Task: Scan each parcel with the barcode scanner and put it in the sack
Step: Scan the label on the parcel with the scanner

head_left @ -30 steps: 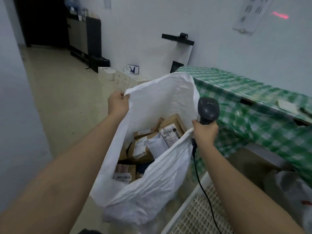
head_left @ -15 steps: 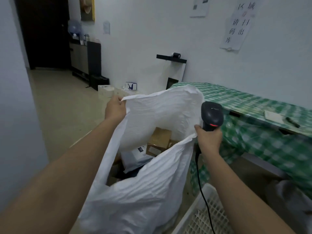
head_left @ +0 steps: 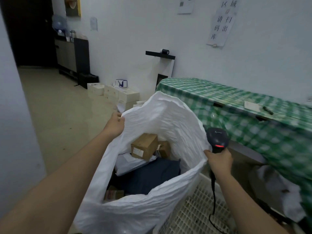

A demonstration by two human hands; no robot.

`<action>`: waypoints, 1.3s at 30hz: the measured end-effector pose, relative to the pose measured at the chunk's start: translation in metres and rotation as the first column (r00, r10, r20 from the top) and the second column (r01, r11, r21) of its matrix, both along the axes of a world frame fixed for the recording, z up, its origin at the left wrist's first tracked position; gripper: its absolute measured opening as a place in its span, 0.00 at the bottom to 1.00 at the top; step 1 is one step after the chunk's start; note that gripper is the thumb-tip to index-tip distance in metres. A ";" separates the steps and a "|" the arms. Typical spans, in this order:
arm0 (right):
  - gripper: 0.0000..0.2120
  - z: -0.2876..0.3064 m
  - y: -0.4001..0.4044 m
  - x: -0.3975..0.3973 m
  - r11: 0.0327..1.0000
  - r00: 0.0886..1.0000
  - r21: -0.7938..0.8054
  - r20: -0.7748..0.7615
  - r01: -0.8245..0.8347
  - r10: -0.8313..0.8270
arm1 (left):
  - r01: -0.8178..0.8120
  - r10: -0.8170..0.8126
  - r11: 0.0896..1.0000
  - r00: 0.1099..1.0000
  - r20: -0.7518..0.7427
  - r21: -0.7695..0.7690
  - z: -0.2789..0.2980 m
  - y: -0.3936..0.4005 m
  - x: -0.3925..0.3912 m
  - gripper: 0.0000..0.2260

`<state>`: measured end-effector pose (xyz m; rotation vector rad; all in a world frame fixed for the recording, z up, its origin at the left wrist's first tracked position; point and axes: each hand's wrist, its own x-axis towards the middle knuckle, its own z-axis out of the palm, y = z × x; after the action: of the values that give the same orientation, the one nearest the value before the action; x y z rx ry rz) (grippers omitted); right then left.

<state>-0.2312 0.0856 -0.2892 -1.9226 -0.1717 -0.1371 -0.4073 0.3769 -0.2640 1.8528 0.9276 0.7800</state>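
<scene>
Several parcels (head_left: 144, 146) already in sack (head_left: 162, 119); left hand (head_left: 114, 124) grips rim, right hand (head_left: 218, 162) grips scanner (head_left: 217, 138); remaining count unseen

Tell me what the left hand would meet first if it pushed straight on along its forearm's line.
Probably nothing solid at once: the left hand grips the sack at its rim and points toward the pale boxes on the floor by the wall. Depth is unclear.
</scene>
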 end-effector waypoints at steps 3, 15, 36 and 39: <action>0.18 -0.008 -0.011 -0.006 1.000 0.999 -0.004 -0.040 0.006 -0.006 | 0.067 -0.068 0.997 0.997 -0.023 -0.038 -0.007 -0.019 -0.005 0.16; 0.16 -0.019 -0.052 -0.028 0.998 0.999 -0.045 -0.036 -0.032 0.030 | 0.157 -0.157 0.987 0.988 0.000 0.041 -0.001 -0.072 -0.023 0.23; 0.04 -0.108 -0.295 -0.048 0.954 0.919 0.217 -0.377 0.206 -0.113 | 0.777 -0.769 0.612 0.628 -0.121 0.144 -0.090 -0.373 0.106 0.13; 0.07 -0.139 -0.341 -0.039 0.923 0.885 0.233 -0.425 0.308 -0.188 | 0.842 -0.820 0.536 0.536 -0.201 0.061 -0.122 -0.416 0.132 0.13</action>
<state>-0.2701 -0.2555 -0.4280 -1.6254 0.3569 0.0559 -0.2754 -0.0390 -0.3863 2.1913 -0.0480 0.0862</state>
